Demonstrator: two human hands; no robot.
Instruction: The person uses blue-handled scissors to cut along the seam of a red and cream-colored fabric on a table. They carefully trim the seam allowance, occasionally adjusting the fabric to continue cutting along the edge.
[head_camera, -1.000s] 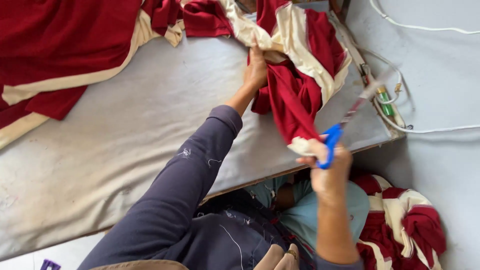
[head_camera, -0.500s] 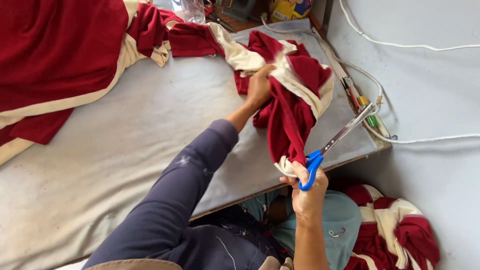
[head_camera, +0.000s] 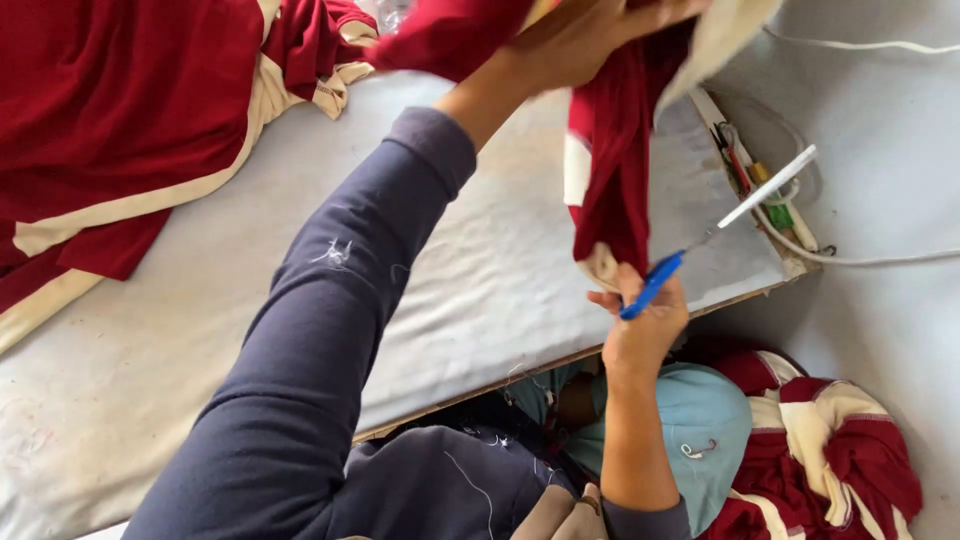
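Note:
My left hand (head_camera: 590, 35) is raised near the top of the view and grips a red and cream garment (head_camera: 612, 170), which hangs down from it over the table's right end. My right hand (head_camera: 645, 320) sits just below the garment's hanging cream hem, at the table's front edge. It holds blue-handled scissors (head_camera: 715, 230) whose pale blades point up and to the right. The fingers also pinch the hem.
A grey cloth-covered table (head_camera: 450, 290) carries a big pile of red and cream fabric (head_camera: 120, 130) at the left. More such garments (head_camera: 830, 460) lie on the floor at lower right. Small tools (head_camera: 760, 180) and a white cable (head_camera: 880, 255) lie by the table's right edge.
My left hand has lifted the garment off the table, up and toward the camera. My right hand with the scissors stayed near the hem at the table's front edge.

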